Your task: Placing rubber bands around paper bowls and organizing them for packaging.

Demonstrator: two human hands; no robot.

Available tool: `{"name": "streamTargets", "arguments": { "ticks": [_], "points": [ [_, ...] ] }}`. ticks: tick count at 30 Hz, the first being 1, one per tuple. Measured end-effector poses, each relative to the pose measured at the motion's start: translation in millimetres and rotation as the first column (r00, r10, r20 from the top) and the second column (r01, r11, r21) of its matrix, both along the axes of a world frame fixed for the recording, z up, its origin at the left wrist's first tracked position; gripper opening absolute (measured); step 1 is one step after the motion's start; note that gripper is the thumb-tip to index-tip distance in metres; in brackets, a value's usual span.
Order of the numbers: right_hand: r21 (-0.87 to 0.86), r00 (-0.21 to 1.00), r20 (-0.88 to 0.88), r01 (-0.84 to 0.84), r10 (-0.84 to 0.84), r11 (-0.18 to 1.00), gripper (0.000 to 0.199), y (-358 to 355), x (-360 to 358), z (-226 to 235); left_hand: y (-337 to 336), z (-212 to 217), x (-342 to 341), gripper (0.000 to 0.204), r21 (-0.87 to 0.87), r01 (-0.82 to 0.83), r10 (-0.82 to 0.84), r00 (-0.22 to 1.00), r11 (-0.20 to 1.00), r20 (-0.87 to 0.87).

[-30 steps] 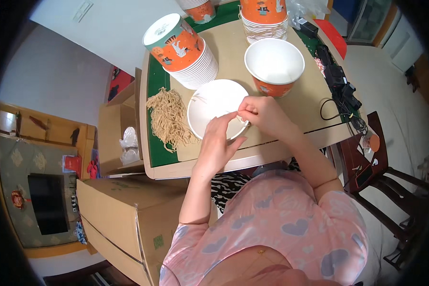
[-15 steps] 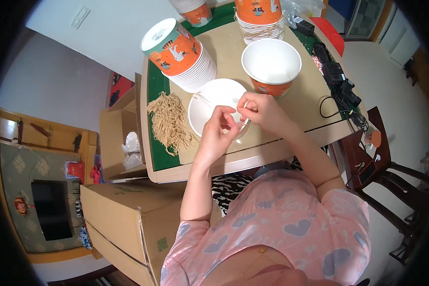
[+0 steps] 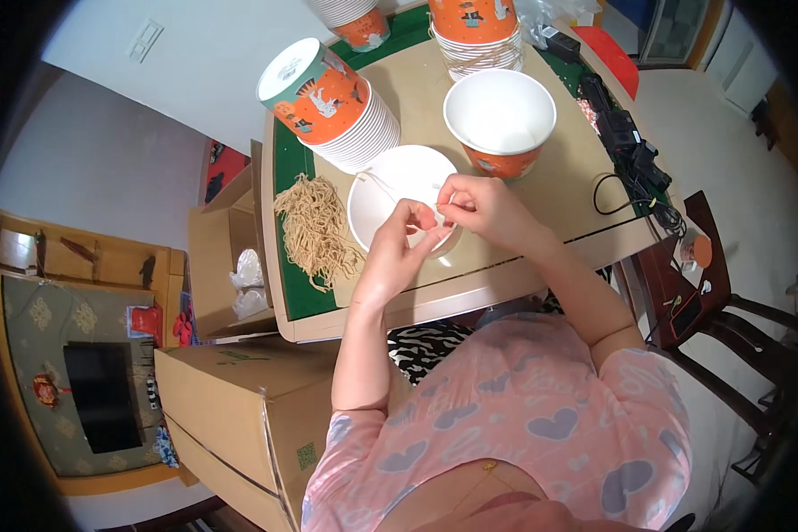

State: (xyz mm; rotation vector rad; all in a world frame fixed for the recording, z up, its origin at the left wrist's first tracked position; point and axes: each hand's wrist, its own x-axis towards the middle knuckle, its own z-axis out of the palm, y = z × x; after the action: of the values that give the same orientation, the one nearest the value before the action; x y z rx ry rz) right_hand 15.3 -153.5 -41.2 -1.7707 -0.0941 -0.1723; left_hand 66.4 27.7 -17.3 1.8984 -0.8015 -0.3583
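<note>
Left hand (image 3: 394,257) and right hand (image 3: 486,211) meet over the white bowl (image 3: 412,168), each grip pinched closed on a thin strand (image 3: 379,184), tangled strings (image 3: 314,232) just beside it

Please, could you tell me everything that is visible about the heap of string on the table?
The heap of string is tan and matt, made of many thin, slightly wavy strands that look like twine. It lies loose and tangled, partly on the green surface at the table's left side and partly on the tan sheet. Some stray ends reach toward the white bowl; whether they touch it is unclear. The left hand is beside the heap, not gripping it.
</note>
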Motion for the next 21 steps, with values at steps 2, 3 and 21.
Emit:
{"name": "streamTargets", "arguments": {
  "ticks": [2, 3, 21],
  "points": [
    [0.012, 1.0, 0.015, -0.006, 0.006, 1.0, 0.006, 0, 0, -2, 0, 0, -1, 0.024, 0.095, 0.025, -0.029, 0.999, 0.995, 0.041],
    [-0.004, 1.0, 0.011, -0.005, 0.005, 1.0, 0.005, 0, 0, -1, 0, -1, -1, 0.023, 0.189, 0.046, -0.062, 0.995, 0.981, 0.08],
    [0.127, 0.993, 0.112, 0.017, -0.031, 0.992, 0.008, 1, 6, -16, 8, 15, 1, 0.016, 0.081, 0.133, -0.149, 0.958, 0.988, 0.247]
  ]
}}
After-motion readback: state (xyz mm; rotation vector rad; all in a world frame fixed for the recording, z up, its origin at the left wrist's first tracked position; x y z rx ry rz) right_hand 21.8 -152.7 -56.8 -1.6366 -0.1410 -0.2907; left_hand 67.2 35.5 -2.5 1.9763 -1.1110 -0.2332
